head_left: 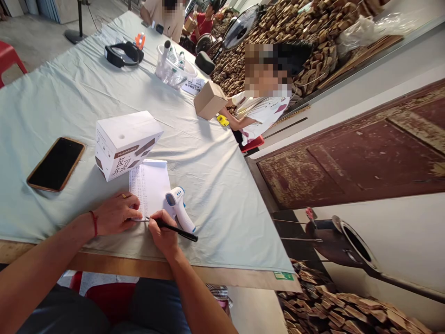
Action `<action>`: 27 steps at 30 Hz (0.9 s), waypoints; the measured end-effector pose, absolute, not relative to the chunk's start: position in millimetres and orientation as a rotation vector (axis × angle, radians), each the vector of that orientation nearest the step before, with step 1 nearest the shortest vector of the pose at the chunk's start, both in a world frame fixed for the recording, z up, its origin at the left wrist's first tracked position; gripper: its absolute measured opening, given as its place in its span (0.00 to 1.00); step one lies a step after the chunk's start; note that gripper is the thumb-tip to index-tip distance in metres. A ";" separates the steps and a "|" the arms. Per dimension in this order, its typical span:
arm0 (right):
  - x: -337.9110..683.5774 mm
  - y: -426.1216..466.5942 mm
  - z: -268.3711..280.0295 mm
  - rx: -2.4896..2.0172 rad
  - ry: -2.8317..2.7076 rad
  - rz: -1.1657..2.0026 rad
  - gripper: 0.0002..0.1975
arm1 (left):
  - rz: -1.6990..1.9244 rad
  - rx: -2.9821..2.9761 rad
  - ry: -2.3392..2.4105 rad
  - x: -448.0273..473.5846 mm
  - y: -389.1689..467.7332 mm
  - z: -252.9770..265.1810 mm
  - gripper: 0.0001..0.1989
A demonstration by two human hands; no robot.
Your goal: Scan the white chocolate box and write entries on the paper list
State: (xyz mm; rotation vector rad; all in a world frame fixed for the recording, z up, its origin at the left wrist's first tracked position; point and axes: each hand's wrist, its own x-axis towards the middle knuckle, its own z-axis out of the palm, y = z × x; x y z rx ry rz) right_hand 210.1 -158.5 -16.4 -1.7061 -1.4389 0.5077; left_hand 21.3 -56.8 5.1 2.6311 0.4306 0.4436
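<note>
A black pen (179, 230) is gripped in my right hand (164, 234), its tip on the lower edge of a white sheet of paper (156, 185). Columns of small writing fill the sheet's left side. My left hand (118, 214) rests with bent fingers on the sheet's lower left corner, holding nothing up. Just right of the paper lies a white and blue infrared thermometer (181, 208). A white printed box (128, 139) stands at the paper's far end, covering part of it.
A phone (56, 164) lies at left on the cloth-covered table (194, 162). Farther back are a black headset (123, 54), an orange tape dispenser (139, 41) and a plastic basket (174, 69) with bottles. A person at the right edge holds a cardboard box (210, 99) beside a yellow object (223, 120).
</note>
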 end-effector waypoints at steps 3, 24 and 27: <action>210.7 -158.7 -17.2 -1.730 -1.434 0.528 0.07 | 0.445 2.634 0.429 21.1 -57.0 5.3 0.08; 213.6 -159.7 -28.8 -1.634 -1.316 0.498 0.06 | 0.446 2.614 0.443 21.8 -58.0 5.2 0.07; 213.1 -159.8 -29.3 -1.638 -1.283 0.483 0.06 | 0.448 2.617 0.446 21.9 -57.8 4.6 0.07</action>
